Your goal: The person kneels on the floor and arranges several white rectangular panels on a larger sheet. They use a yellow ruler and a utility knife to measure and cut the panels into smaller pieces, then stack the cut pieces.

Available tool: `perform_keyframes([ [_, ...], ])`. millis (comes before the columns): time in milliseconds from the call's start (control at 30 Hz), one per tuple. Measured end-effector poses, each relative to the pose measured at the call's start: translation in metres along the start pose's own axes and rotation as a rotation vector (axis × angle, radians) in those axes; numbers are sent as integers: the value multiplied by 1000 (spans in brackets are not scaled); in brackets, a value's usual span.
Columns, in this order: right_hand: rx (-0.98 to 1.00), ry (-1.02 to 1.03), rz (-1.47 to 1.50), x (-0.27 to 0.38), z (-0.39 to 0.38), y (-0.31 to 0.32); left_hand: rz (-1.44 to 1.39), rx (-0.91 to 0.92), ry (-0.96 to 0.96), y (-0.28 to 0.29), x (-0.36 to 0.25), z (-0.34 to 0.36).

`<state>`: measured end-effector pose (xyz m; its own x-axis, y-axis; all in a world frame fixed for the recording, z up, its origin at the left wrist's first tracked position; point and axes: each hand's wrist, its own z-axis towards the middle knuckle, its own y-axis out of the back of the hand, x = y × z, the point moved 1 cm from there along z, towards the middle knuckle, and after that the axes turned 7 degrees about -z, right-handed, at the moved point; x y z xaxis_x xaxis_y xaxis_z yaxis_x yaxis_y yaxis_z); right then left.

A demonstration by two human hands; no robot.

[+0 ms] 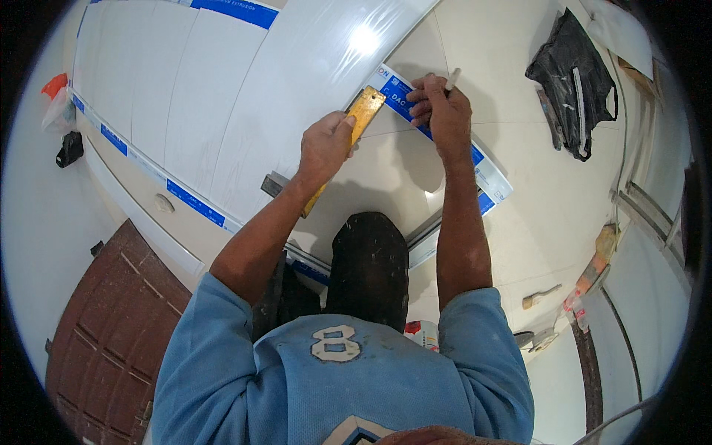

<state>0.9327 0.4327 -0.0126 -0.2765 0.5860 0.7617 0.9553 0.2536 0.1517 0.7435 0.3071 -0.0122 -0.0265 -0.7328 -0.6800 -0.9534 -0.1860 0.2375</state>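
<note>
My left hand [326, 146] is closed around a worn yellow flat bar [365, 108] with a small hole near its far end. The bar slants from near my wrist up to the corner of a large white film-wrapped panel [222, 96]. A grey metal end piece [274, 185] shows beside my left forearm; whether it joins the bar I cannot tell. My right hand [447, 115] pinches a short white pen-like stick [453, 78], pointing up. Below that hand runs a frame strip [491, 176] with blue and white protective tape, its middle partly covered by my hand and forearm.
A black plastic bag [575, 85] lies on the tiled floor at the right, near a brush [542, 297]. A brown panelled door [111, 319] stands at the lower left. A long white strip [141, 208] lies beside the panel's taped edge. My knee [368, 259] is between my arms.
</note>
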Motion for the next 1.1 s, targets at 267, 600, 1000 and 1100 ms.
perform_keyframes([
  [267,132,96,-138,-1,14,19,77,-13,-10,3,-7,-2],
  [600,124,250,93,-17,11,-2,37,-19,-31,1,-4,1],
  [1000,98,543,-63,-28,16,-19,98,-11,1,2,-7,3],
  [1100,84,674,-140,-27,17,-22,92,21,40,4,-7,5],
])
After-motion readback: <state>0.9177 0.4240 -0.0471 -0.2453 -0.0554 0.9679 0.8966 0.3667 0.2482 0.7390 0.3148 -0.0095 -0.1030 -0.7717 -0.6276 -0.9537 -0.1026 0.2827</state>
